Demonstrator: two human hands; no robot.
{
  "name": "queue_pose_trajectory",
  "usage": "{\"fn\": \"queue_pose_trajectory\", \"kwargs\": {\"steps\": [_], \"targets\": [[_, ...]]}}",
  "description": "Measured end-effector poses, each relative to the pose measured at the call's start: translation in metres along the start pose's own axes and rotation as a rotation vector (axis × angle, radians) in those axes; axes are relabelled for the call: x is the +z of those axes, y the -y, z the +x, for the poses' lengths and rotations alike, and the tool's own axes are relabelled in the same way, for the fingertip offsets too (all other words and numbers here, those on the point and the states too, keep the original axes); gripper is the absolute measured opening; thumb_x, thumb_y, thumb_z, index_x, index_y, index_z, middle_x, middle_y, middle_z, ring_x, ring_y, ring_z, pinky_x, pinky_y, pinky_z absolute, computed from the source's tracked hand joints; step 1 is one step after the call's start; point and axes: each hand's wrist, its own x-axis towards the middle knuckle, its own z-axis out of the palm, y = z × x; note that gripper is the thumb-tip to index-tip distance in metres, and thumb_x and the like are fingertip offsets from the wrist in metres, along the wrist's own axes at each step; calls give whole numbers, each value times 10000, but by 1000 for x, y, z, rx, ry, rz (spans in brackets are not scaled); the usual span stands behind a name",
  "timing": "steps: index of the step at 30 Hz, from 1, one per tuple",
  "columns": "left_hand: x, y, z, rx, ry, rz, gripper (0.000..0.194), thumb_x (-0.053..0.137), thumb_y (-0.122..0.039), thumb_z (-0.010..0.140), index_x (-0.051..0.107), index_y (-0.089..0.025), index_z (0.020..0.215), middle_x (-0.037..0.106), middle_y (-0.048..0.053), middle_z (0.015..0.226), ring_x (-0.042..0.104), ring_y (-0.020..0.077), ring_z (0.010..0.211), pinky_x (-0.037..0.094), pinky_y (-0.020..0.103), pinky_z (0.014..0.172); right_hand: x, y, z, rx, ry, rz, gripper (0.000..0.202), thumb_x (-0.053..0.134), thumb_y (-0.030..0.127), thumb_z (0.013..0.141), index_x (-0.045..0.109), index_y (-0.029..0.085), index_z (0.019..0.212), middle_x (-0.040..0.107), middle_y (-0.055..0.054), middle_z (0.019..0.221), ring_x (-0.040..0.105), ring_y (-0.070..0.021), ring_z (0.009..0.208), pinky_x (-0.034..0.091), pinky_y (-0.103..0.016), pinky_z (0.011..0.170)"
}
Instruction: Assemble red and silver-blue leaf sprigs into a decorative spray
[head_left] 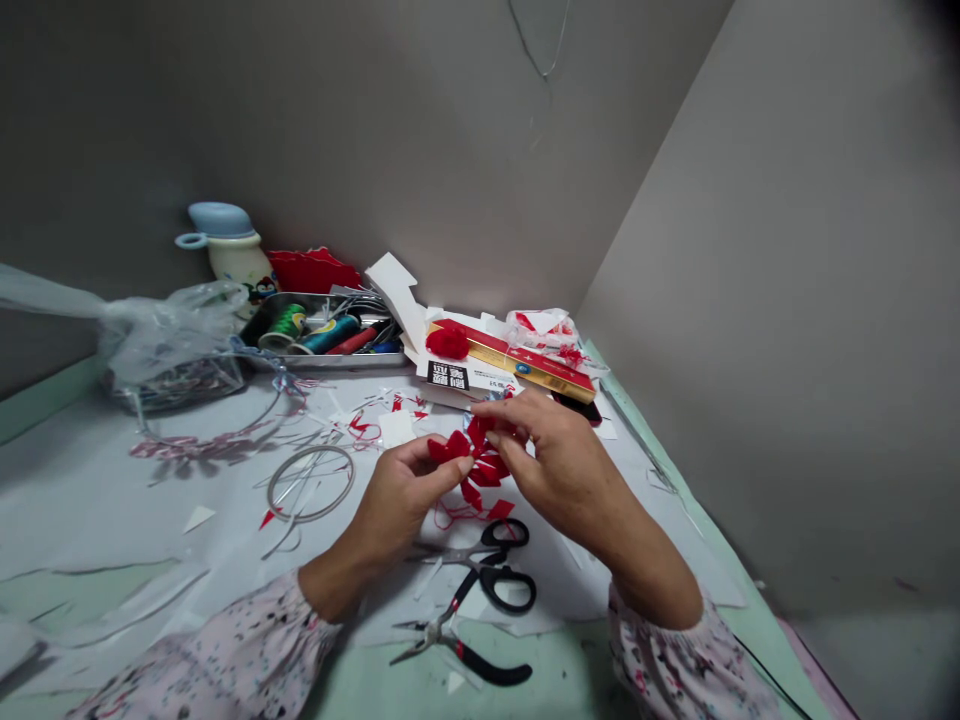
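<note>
Red, petalled, fabric-like flower (487,468) is pinched betw. thumb & fingers of L hand (401,495) and R hand (564,450), prob. for steadiness; black-handled metal scissors (487,576) are laid just below fingers, presumably w/in reach.

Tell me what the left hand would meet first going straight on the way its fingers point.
The left hand would first push into the red petalled piece that it pinches; beyond that, the right hand is probably next, though depth is hard to judge from this single view.
</note>
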Motion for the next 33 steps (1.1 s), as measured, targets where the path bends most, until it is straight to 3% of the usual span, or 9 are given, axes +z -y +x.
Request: {"fn": "queue_pose_trajectory", "kwargs": {"steps": [18,33], "targets": [[1,0,1,-3,11,-40,112,775,-244,748,708,-159,777,758,25,792,668,158,734,510,273,742,-1,1,0,14,-6,14,351,529,83,847,667,230,1135,674,-57,988,612,-204,917,488,-349,816],[0,0,2,5,-12,-34,99,782,-231,734,712,-162,745,736,8,737,639,132,673,499,238,670,-4,0,0,-8,-43,32,301,560,80,854,693,197,1098,689,-63,979,621,-198,907,483,-341,811]]}}
